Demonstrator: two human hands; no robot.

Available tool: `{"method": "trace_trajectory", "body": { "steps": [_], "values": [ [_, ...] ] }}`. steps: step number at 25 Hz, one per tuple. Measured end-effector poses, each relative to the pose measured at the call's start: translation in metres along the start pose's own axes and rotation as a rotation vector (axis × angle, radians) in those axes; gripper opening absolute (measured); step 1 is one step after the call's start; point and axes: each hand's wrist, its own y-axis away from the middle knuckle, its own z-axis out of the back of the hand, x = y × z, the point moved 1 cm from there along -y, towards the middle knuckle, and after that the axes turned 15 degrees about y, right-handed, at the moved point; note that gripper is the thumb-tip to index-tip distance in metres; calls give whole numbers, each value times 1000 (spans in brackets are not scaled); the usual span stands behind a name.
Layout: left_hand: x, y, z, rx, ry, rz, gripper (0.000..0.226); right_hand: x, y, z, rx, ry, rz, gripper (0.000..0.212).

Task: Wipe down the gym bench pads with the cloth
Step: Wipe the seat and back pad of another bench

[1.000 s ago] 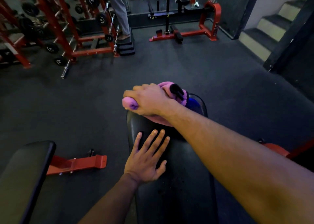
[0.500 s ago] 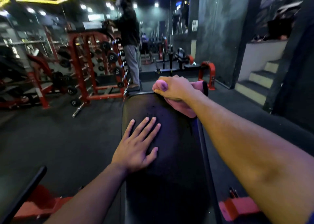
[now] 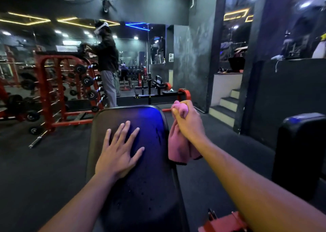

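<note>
The black bench pad (image 3: 141, 182) runs lengthwise away from the person, its long axis pointing from the near bottom edge of the head view up toward the mirrored wall, with the rounded far end uppermost. Small droplets or specks show on its surface near the middle. The left hand (image 3: 118, 152) lies flat on the pad's upper half, palm down, fingers straight and spread, pointing toward the far end; it holds nothing. The right hand (image 3: 187, 120) is off the pad's right edge, near the far corner, fingers curled tight round a bunched pink cloth (image 3: 178, 149). The cloth hangs down from the fist, its long axis roughly vertical, its lower folds lying just beside the pad's right side; whether it touches that edge cannot be told. A red weight rack (image 3: 58, 90) with plates stands at left, and a second black pad (image 3: 299, 152) stands at right, well apart
</note>
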Motion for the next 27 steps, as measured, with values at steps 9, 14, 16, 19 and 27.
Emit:
{"method": "trace_trajectory", "body": {
  "steps": [9, 14, 16, 19, 27],
  "values": [
    [6, -1, -10, -52, -41, -28, 68, 19, -51, -89, 140, 168, 2, 24],
    [5, 2, -8, -26, -22, -9, 69, 9, -47, -80, 197, -49, -11, 22],
    [6, 0, -8, -36, -5, -5, 69, -3, -10, -77, 158, -63, -23, 42],
    [3, -1, -6, -32, 0, 0, 69, -23, 60, -64, 117, -90, -65, 37],
    [4, 2, -7, -32, 11, 4, 70, 4, -3, -79, 138, 96, -51, 18]
  ]
}}
